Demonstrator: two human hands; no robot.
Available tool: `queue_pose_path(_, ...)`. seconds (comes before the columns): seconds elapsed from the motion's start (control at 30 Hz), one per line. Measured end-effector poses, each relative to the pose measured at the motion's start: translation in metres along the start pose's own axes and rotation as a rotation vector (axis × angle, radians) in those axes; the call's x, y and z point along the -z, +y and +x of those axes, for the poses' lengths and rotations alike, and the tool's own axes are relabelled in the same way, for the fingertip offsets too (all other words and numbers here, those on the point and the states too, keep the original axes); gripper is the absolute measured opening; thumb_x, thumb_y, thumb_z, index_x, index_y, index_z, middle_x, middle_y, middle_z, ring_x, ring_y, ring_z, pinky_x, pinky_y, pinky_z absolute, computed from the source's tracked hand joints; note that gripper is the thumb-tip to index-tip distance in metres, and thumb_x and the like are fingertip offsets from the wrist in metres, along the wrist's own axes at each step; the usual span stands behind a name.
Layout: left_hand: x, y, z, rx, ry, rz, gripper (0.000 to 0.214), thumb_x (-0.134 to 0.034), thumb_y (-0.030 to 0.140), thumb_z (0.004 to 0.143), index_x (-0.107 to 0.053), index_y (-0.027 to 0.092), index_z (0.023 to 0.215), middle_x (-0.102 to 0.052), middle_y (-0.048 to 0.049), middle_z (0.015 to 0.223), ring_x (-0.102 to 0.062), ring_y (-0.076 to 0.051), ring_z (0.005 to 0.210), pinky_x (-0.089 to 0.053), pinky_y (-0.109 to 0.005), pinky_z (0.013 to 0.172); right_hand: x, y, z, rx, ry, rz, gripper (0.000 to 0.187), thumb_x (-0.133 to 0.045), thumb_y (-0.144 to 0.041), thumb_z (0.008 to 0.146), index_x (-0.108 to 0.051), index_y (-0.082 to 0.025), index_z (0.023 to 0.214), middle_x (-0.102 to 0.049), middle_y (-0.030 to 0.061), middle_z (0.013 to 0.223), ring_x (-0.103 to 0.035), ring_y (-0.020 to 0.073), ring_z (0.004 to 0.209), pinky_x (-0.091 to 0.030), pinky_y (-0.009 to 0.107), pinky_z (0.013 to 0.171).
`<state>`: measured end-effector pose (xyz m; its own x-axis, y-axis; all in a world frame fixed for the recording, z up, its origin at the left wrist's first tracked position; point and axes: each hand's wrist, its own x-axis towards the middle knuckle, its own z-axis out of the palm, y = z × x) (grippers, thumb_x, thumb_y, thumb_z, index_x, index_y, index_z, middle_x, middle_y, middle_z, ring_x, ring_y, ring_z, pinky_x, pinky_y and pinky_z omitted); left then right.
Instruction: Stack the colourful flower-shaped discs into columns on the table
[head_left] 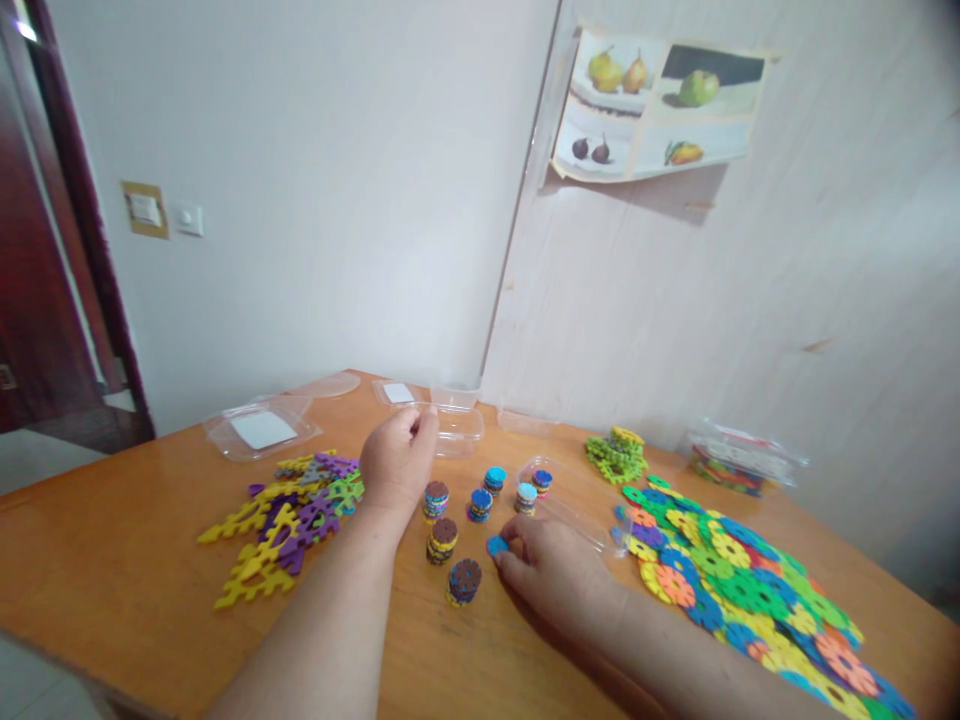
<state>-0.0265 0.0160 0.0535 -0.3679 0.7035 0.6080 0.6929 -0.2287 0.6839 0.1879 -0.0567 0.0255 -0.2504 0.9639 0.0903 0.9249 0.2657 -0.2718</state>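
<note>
My right hand pinches a blue notched plastic disc between thumb and fingers, low over the table. My left hand is closed in a fist in front of a clear plastic container; whatever it may hold is hidden. Between the hands stand several short stacks of small notched discs. Brown discs top the stack nearest me, the one behind it and a third beside my left wrist. Other stacks have blue tops, such as the middle stack, and one is light blue.
Yellow, purple and green puzzle-like pieces lie heaped at left. Large colourful notched discs spread across the right. Behind them are a green linked cluster and a clear bag of pieces. Clear lids rest along the wooden table's back.
</note>
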Motion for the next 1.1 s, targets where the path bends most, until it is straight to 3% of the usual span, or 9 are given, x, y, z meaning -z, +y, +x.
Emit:
queue_pose_path(0.13, 0.000, 0.000, 0.000, 0.005, -0.002, -0.005, 0.044, -0.043, 0.049, 0.093, -0.045, 0.020, 0.061, -0.037, 0.0031, 0.057, -0.034, -0.012, 0.059, -0.018, -0.028, 0.058, 0.010, -0.004, -0.009, 0.016, 0.072, 0.053, 0.020, -0.058, -0.035, 0.088, -0.073, -0.024, 0.096, -0.074, 0.0048, 0.084, -0.065, 0.0191, 0.076, -0.033, 0.027, 0.060)
queue_pose_path(0.23, 0.001, 0.002, -0.001, 0.011, -0.005, -0.006, 0.044, -0.044, 0.049, 0.093, -0.044, 0.020, 0.060, -0.037, 0.0031, 0.056, -0.033, -0.012, 0.058, -0.018, -0.028, 0.058, 0.030, 0.001, -0.006, 0.022, 0.109, 0.144, 0.026, -0.059, -0.035, 0.087, -0.072, -0.025, 0.106, -0.068, -0.0003, 0.068, -0.059, 0.0160, 0.062, -0.031, 0.026, 0.055)
queue_pose_path(0.4, 0.002, 0.004, -0.001, 0.021, 0.001, -0.015, 0.044, -0.044, 0.049, 0.092, -0.044, 0.020, 0.060, -0.038, 0.0030, 0.056, -0.033, -0.012, 0.058, -0.018, -0.028, 0.057, 0.055, 0.031, 0.025, -0.063, 0.199, 0.224, 0.024, -0.060, -0.036, 0.083, -0.075, -0.021, 0.095, -0.059, -0.0027, 0.061, -0.050, 0.0138, 0.056, -0.028, 0.025, 0.051)
queue_pose_path(0.57, 0.002, 0.004, 0.000, 0.032, -0.007, -0.015, 0.044, -0.043, 0.049, 0.092, -0.046, 0.020, 0.060, -0.038, 0.0029, 0.056, -0.034, -0.012, 0.057, -0.017, -0.028, 0.057, 0.048, 0.057, 0.052, -0.147, 0.124, 0.186, 0.025, -0.063, -0.038, 0.080, -0.074, -0.018, 0.087, -0.054, -0.0031, 0.058, -0.047, 0.0136, 0.056, -0.028, 0.025, 0.052)
queue_pose_path(0.73, 0.002, 0.005, 0.000, 0.032, -0.010, -0.004, 0.045, -0.043, 0.050, 0.093, -0.043, 0.020, 0.060, -0.036, 0.0032, 0.056, -0.033, -0.012, 0.057, -0.017, -0.028, 0.057, 0.038, 0.058, 0.060, -0.109, 0.095, 0.190, 0.024, -0.064, -0.038, 0.079, -0.074, -0.016, 0.082, -0.053, -0.0036, 0.058, -0.046, 0.0126, 0.057, -0.027, 0.025, 0.053)
queue_pose_path(0.87, 0.002, 0.005, 0.000, 0.035, -0.005, -0.003, 0.045, -0.043, 0.050, 0.093, -0.041, 0.019, 0.059, -0.036, 0.0034, 0.055, -0.033, -0.011, 0.056, -0.017, -0.028, 0.057, 0.044, 0.052, 0.057, -0.094, 0.090, 0.268, 0.026, -0.062, -0.039, 0.082, -0.074, -0.016, 0.085, -0.052, -0.0038, 0.057, -0.046, 0.0122, 0.056, -0.029, 0.025, 0.053)
queue_pose_path(0.97, 0.001, 0.003, 0.000, 0.033, -0.004, -0.003, 0.045, -0.043, 0.050, 0.093, -0.044, 0.019, 0.060, -0.037, 0.0032, 0.056, -0.033, -0.011, 0.057, -0.017, -0.028, 0.057, 0.051, 0.045, 0.046, -0.104, 0.157, 0.310, 0.027, -0.060, -0.038, 0.084, -0.074, -0.016, 0.091, -0.059, -0.0014, 0.063, -0.049, 0.0134, 0.058, -0.032, 0.025, 0.053)
queue_pose_path(1.03, 0.000, 0.002, 0.000, 0.022, 0.001, -0.003, 0.045, -0.043, 0.049, 0.093, -0.046, 0.019, 0.060, -0.038, 0.0032, 0.057, -0.033, -0.011, 0.058, -0.017, -0.028, 0.057, 0.052, 0.036, 0.031, -0.032, 0.200, 0.317, 0.025, -0.058, -0.037, 0.086, -0.073, -0.017, 0.091, -0.065, 0.0007, 0.070, -0.053, 0.0140, 0.062, -0.034, 0.025, 0.056)
queue_pose_path(1.1, -0.001, 0.001, 0.000, 0.010, 0.002, -0.007, 0.045, -0.043, 0.049, 0.093, -0.047, 0.019, 0.061, -0.038, 0.0032, 0.057, -0.033, -0.011, 0.058, -0.017, -0.028, 0.057, 0.047, 0.025, 0.014, 0.072, 0.163, 0.326, 0.022, -0.055, -0.034, 0.089, -0.071, -0.021, 0.094, -0.067, -0.0001, 0.075, -0.055, 0.0137, 0.064, -0.035, 0.024, 0.057)
